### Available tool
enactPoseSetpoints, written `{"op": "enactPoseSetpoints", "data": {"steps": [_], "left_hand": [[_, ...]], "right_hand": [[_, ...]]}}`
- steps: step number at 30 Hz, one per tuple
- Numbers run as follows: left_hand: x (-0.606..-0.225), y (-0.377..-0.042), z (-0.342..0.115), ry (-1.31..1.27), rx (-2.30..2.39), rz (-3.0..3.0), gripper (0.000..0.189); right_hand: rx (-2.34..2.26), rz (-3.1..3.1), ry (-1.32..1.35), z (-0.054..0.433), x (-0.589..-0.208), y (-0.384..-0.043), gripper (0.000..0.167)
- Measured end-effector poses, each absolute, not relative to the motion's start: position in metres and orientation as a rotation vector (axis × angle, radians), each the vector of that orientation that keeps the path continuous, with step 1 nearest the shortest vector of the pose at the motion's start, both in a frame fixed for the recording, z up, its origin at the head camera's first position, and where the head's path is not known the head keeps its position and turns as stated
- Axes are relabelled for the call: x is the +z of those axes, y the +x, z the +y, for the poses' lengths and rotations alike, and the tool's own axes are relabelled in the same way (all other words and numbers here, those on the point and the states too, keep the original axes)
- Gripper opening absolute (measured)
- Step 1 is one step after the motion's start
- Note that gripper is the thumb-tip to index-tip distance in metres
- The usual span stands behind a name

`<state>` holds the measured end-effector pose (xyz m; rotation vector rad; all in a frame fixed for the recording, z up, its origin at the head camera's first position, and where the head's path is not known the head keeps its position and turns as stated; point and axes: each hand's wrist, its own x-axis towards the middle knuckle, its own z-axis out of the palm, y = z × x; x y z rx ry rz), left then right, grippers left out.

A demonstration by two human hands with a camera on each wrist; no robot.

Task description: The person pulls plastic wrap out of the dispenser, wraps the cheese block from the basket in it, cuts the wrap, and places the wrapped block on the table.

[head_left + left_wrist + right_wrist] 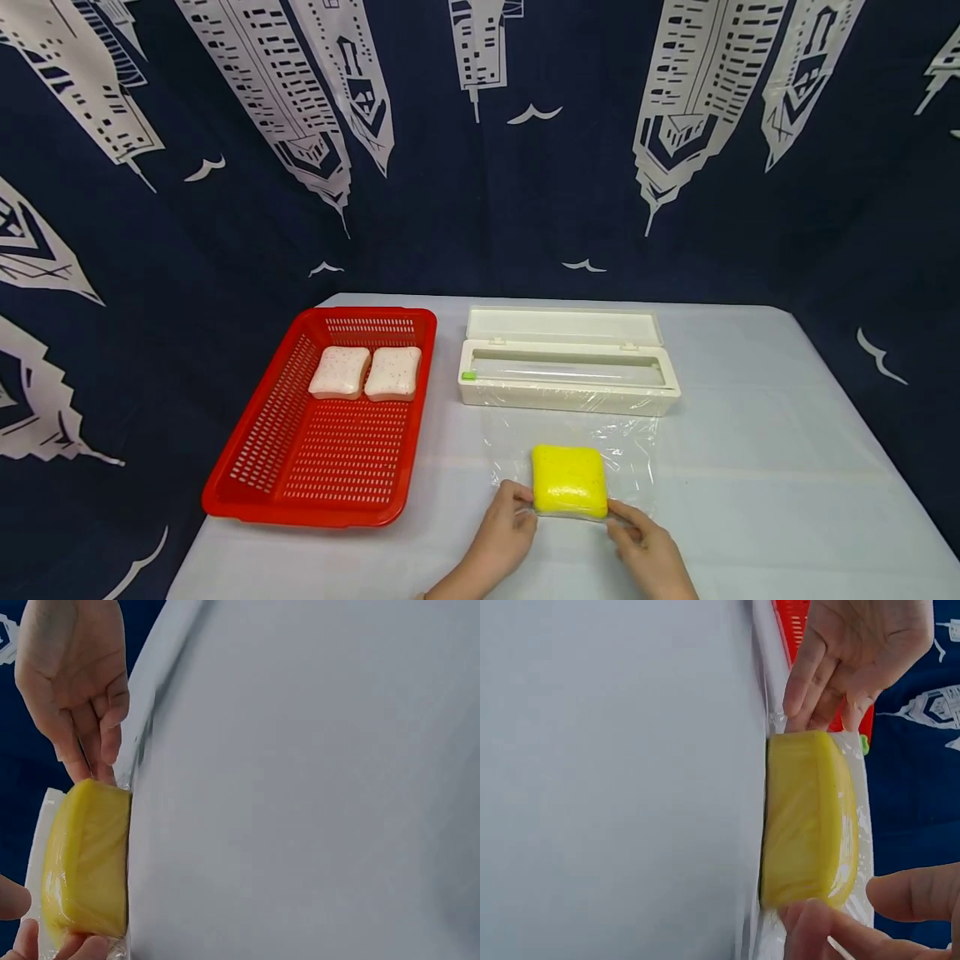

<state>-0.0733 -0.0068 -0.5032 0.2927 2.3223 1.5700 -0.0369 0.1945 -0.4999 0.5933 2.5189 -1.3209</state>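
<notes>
- Yellow block (568, 481) lies on the table's (750, 467) near side, under clear film (630, 454).
- Left hand (504, 533) and right hand (648, 552) flank it, fingertips at its sides, thumbs spread away.
- Tucking film seems in hand; the next move likely calls for snug folding beneath, though its underside is hidden.
- Counted: one block, one white dispenser (570, 398), one red basket (300, 512) at left, two pale slabs (340, 372) inside.

Basket (300, 518) on the table's (787, 500) left side, two blocks (393, 373) side by side toward its far end. Wrap box (570, 398) sits right of that, film (630, 450) coming off its front to a third block (568, 479), left hand (504, 533) on the block's left, right hand (647, 554) on its right.
</notes>
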Motion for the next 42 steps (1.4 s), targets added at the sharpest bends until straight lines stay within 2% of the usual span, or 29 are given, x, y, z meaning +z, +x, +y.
{"op": "enactPoseSetpoints", "data": {"steps": [8, 13, 26, 37, 42], "left_hand": [[-0.498, -0.076, -0.011, 0.297, 1.665, 2.362, 0.023], [-0.490, -0.083, -0.010, 0.358, 1.715, 2.436, 0.033], [-0.480, -0.114, 0.007, 0.196, 1.598, 2.728, 0.050], [-0.482, -0.146, 0.011, 0.235, 1.523, 2.802, 0.048], [-0.481, -0.156, 0.013, 0.256, 1.504, 2.814, 0.044]], "right_hand": [[-1.430, 2.560, 0.550, 0.200, -0.494, -0.038, 0.043], [-1.449, 2.642, 0.519, 0.203, -0.484, -0.045, 0.039], [-1.296, 3.028, 0.422, 0.199, -0.476, -0.077, 0.046], [-1.172, 3.425, 0.063, 0.201, -0.480, -0.105, 0.033], [-1.125, 3.468, 0.008, 0.203, -0.479, -0.118, 0.028]]}}
